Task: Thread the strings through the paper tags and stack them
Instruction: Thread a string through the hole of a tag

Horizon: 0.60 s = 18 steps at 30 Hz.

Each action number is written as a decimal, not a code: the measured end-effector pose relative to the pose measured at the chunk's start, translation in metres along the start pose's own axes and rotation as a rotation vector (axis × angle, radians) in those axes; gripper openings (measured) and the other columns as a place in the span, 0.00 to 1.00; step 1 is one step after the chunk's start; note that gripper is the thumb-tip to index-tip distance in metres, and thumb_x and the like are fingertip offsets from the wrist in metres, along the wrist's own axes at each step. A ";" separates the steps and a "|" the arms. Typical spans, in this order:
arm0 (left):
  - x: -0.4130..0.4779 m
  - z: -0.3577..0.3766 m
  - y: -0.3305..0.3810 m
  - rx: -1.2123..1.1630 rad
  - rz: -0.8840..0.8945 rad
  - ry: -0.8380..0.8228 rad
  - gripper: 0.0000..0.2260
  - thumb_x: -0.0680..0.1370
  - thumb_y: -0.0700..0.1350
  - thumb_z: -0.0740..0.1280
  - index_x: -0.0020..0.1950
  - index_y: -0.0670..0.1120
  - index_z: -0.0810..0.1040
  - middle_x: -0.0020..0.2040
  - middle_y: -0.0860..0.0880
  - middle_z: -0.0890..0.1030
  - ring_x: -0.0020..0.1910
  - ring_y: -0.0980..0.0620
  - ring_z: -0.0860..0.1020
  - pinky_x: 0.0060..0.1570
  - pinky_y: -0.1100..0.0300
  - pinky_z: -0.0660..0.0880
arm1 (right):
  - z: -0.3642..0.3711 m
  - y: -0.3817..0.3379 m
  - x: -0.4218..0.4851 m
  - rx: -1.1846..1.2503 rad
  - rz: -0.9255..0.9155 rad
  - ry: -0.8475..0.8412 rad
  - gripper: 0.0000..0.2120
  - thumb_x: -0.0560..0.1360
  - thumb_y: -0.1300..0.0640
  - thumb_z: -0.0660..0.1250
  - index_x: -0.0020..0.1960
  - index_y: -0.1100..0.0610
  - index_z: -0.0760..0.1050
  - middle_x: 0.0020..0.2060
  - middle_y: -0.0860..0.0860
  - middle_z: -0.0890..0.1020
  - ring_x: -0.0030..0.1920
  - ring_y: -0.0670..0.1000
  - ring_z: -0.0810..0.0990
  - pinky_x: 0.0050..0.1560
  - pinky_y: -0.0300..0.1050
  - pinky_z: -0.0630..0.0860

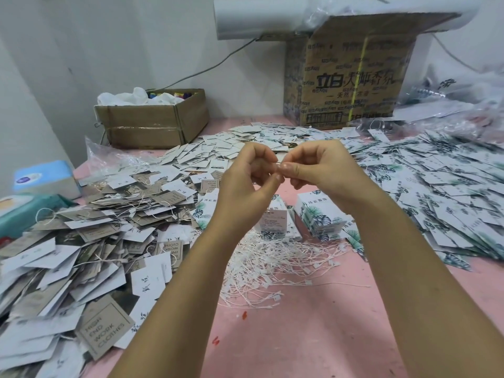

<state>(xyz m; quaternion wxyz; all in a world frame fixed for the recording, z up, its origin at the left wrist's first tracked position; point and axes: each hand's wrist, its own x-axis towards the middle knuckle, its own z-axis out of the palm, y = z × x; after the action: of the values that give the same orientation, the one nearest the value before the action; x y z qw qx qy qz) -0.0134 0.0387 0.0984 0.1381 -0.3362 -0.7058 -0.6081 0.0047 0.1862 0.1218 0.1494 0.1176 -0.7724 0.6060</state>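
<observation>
Where the hands meet, I see left hand [249,173] and right hand [320,170] curled, fingertips pinching one thin strand [278,162] between them. String pile [272,268] lies at 6 o'clock from them, stacked leaf tags [319,215] at 5, loose tags [95,241] at 8.

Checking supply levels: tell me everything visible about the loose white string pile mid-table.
The string pile is a loose tangle of thin white cords, many ending in small white tabs that look plastic. It lies flat on the pink table, thinning out toward the right. Its far edge meets the leaf-print tag stacks; the left forearm crosses above its left side. The left hand and right hand are raised clear of it, pinching a thin strand between them.
</observation>
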 end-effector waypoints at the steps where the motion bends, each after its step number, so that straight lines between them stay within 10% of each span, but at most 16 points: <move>1: 0.000 -0.001 0.000 0.040 0.017 -0.009 0.15 0.74 0.33 0.68 0.44 0.52 0.69 0.37 0.52 0.80 0.38 0.46 0.77 0.41 0.58 0.74 | 0.000 0.000 0.000 -0.021 -0.001 0.007 0.02 0.68 0.67 0.71 0.38 0.62 0.79 0.27 0.52 0.79 0.26 0.45 0.74 0.30 0.37 0.74; 18: 0.003 -0.008 -0.007 -0.063 -0.135 0.084 0.15 0.64 0.55 0.71 0.46 0.52 0.73 0.36 0.50 0.79 0.35 0.54 0.76 0.36 0.63 0.72 | 0.002 -0.006 -0.003 0.076 0.036 -0.113 0.08 0.73 0.70 0.64 0.40 0.60 0.77 0.31 0.54 0.78 0.29 0.45 0.77 0.34 0.37 0.77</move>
<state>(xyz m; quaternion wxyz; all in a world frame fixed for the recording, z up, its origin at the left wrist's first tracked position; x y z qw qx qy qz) -0.0221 0.0322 0.0968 0.1157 -0.2661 -0.7010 -0.6514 0.0096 0.1827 0.1260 0.0901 0.1433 -0.7579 0.6300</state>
